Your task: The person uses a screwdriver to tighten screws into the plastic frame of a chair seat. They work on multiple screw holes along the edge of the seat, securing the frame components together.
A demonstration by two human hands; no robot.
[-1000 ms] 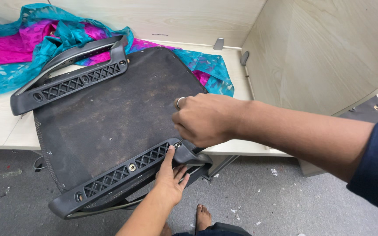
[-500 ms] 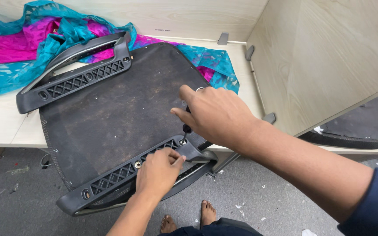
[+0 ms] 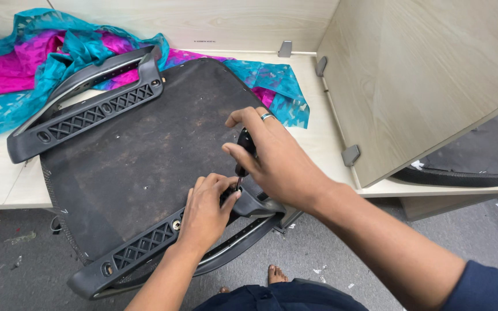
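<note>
Two hands at work, both mine, on one upturned chair seat.

Item 1: right hand (image 3: 280, 161), fingers (image 3: 238, 154) wrapped round the dark handle of a screwdriver (image 3: 244, 151), held nearly upright, tip down at the near armrest bracket. A ring sits on one finger.

Item 2: left hand (image 3: 206, 214), fingers (image 3: 221, 189) pinched narrow around the lower end of the screwdriver shaft, palm resting on the near armrest (image 3: 145, 246).

Item 3: chair seat (image 3: 139, 155), black, underside up, fabric dusty and flecked. It lies across the counter (image 3: 329, 138), its near edge overhanging towards me.

Item 4: near armrest, black plastic with lattice ribbing and a bolt head showing, fixed along the overhanging edge.

Item 5: far armrest (image 3: 85, 112), same pattern, along the seat's far-left edge.

Item 6: cloth (image 3: 36, 63), turquoise and magenta, crumpled on the counter behind and partly under the seat.

Item 7: wooden divider panel (image 3: 422, 80), standing at right, grey clips along its foot.

Item 8: second dark seat part (image 3: 468, 161), beyond the panel.

Item 9: grey floor (image 3: 18, 270), littered with scraps.
</note>
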